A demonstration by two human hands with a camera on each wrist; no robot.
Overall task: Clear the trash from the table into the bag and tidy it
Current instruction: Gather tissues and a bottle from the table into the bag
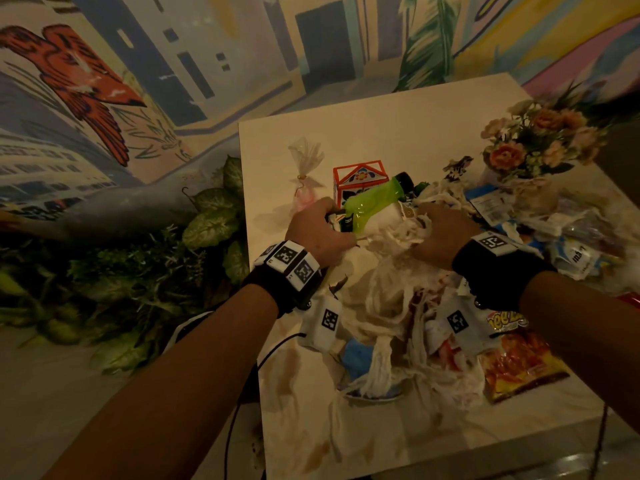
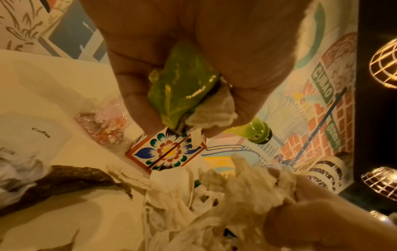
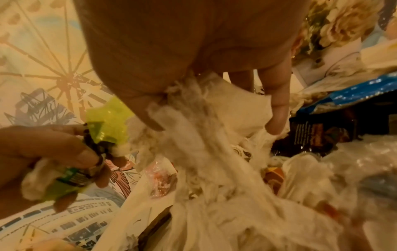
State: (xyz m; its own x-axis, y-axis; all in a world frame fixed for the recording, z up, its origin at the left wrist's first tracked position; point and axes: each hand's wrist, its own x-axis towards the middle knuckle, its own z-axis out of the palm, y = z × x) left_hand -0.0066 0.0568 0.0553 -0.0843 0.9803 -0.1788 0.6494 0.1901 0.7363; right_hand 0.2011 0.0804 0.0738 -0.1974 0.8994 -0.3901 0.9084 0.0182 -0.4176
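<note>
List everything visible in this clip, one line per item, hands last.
crushed green plastic bottle: 1, lime, in left grip
shredded white tissue paper: heap, white, table centre
floral cardboard box: 1, orange-white, behind bottle
clear tied plastic bag: 1, far left
orange snack packet: 1, near right
flower bouquet: 1, peach, far right
white table: 1
left hand: grips bottle
right hand: grips tissue

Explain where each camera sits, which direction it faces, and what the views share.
Head: on the head, looking down at the table; both forearms, left hand, right hand show.
Left wrist: along the left hand gripping the green bottle.
Right wrist: along the right hand gripping tissue.
Shared: all show the green bottle; head and left wrist also show the flowered box.
</note>
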